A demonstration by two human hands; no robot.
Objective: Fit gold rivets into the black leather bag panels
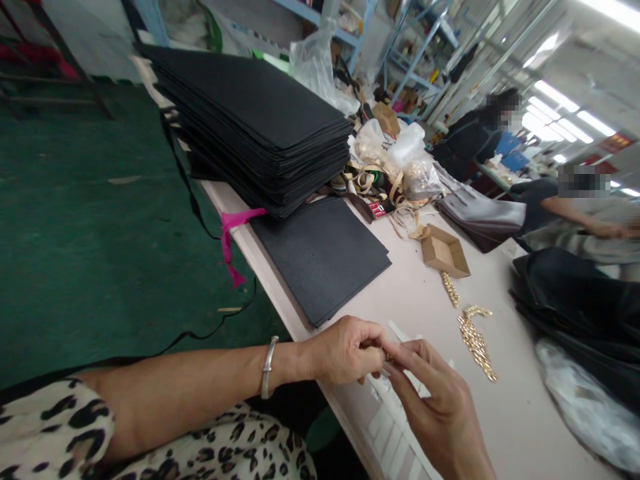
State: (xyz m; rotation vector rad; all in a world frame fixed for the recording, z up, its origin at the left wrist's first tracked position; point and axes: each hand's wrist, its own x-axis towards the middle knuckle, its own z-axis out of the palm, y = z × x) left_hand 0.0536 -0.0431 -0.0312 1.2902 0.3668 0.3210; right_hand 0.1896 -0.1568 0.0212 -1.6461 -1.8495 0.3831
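Note:
My left hand (345,350), with a silver bangle on the wrist, is closed in a pinch at the near table edge. My right hand (433,403) meets it from the right, fingers pressed together on the same small item. A bit of gold-coloured chain (387,357) shows between the fingertips; most of it is hidden. More gold chain pieces (477,343) lie on the pale table (500,427) just right of my hands.
A tall stack of black sheets (250,120) and a few flat black sheets (323,257) lie to the left. A small cardboard box (445,252), plastic bags (395,157), a grey bag (483,217) and black bags (580,300) crowd the table. Other people sit far right.

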